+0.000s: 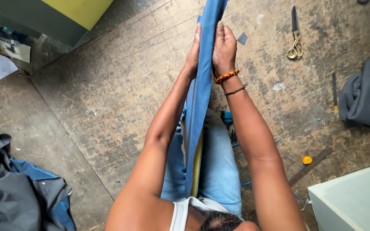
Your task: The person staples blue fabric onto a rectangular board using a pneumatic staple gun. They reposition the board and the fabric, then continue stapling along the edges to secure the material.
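The worn wooden floor (108, 94) is filling most of the view, with a heap of grey and blue cloth (13, 188) lying at the lower left and a folded dark grey garment (367, 94) sitting at the right edge. A pale box (356, 201) is showing at the lower right corner.

Down the middle, a long folded strip of blue fabric (200, 98) is running from the person's lap up and away over the floor, held on edge. The left hand (192, 53) and the right hand (224, 49) are pressing flat against its two sides, palms facing each other, so each grip is closing on the strip and sandwiching it between them. A yellowish edge is peeking out under the strip near the lap; what it is, I cannot tell.

By my judgement the person is smoothing or creasing the fold along its length, and carrying that on would be calling for even pressure from both palms.

Scissors (295, 36) are lying well apart at the upper right, and a small yellow round piece (307, 160) is resting near the right forearm.
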Demonstrator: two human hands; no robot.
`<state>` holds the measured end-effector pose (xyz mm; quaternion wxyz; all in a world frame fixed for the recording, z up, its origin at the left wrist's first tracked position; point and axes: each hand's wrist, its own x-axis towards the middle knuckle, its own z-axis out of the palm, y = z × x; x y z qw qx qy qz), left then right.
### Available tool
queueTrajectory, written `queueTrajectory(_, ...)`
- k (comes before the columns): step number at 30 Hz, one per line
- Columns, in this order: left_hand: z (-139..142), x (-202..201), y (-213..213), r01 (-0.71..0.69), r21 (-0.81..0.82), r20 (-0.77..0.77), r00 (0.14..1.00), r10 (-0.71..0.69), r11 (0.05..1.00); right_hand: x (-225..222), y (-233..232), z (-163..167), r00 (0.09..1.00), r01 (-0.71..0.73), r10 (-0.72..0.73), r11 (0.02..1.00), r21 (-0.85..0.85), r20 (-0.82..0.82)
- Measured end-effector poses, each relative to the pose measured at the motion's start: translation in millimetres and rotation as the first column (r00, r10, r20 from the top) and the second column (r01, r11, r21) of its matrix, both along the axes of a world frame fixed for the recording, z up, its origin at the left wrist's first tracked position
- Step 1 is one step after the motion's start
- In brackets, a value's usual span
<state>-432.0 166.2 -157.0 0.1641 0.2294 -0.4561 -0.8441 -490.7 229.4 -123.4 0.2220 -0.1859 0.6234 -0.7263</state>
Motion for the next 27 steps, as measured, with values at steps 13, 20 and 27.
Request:
queueTrajectory(13, 23.6, 15.3, -2.9, 0.045, -0.712, -0.006, 0.998, -0.070, 0.700, 2.6, -6.5, -2.9, 0.997, -0.021, 0.033, 0.987, -0.161, 0.071)
queueTrajectory(20, 43.0, 29.7, -6.1, 0.204, -0.891, 0.290, 0.943, 0.163, 0.406, 5.4, -18.0, 9.4, 0.935, -0.141, 0.208, 0.961, -0.237, 0.287)
queueTrajectory(27, 22.5, 52.7, -36.2, 0.448, -0.868, 0.494, 0.828, 0.267, 0.216, 3.3, -0.1, -19.3, 0.791, -0.430, 0.463, 0.886, -0.173, 0.400)
